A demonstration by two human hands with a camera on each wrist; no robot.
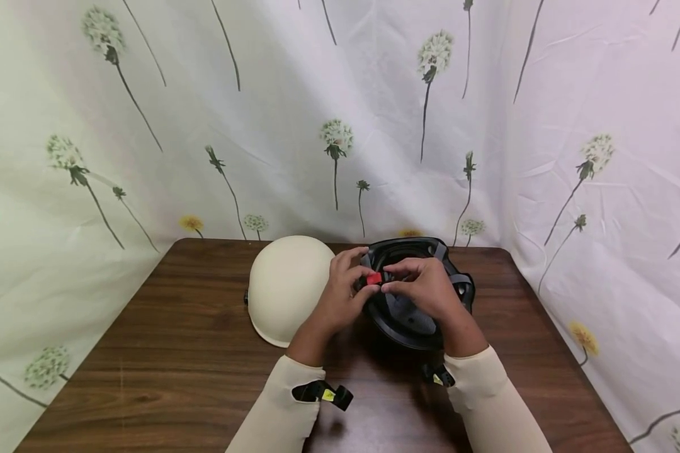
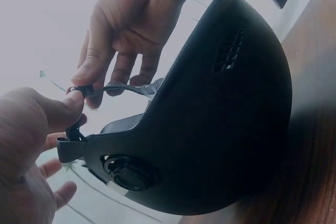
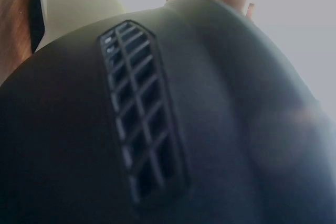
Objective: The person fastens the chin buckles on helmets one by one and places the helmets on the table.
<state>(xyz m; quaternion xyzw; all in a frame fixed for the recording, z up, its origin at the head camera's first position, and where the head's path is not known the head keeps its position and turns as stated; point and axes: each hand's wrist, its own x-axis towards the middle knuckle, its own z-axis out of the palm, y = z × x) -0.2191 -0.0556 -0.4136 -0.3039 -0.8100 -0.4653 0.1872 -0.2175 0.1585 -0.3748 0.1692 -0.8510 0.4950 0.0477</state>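
A black helmet lies upturned on the table, its padded inside facing up. Over its opening, my left hand pinches a red and black chin-strap buckle between thumb and fingers. From the other side my right hand pinches the black end of the same buckle. In the left wrist view the grey strap runs from the buckle to the helmet's rim, and a round dial shows on the shell. Whether the buckle's halves are joined, I cannot tell. The right wrist view is mostly filled by the shell's vent grille.
A cream helmet sits dome up just left of the black one, close to my left hand. Both stand near the back edge of the brown wooden table. Behind hangs a white cloth printed with dandelions.
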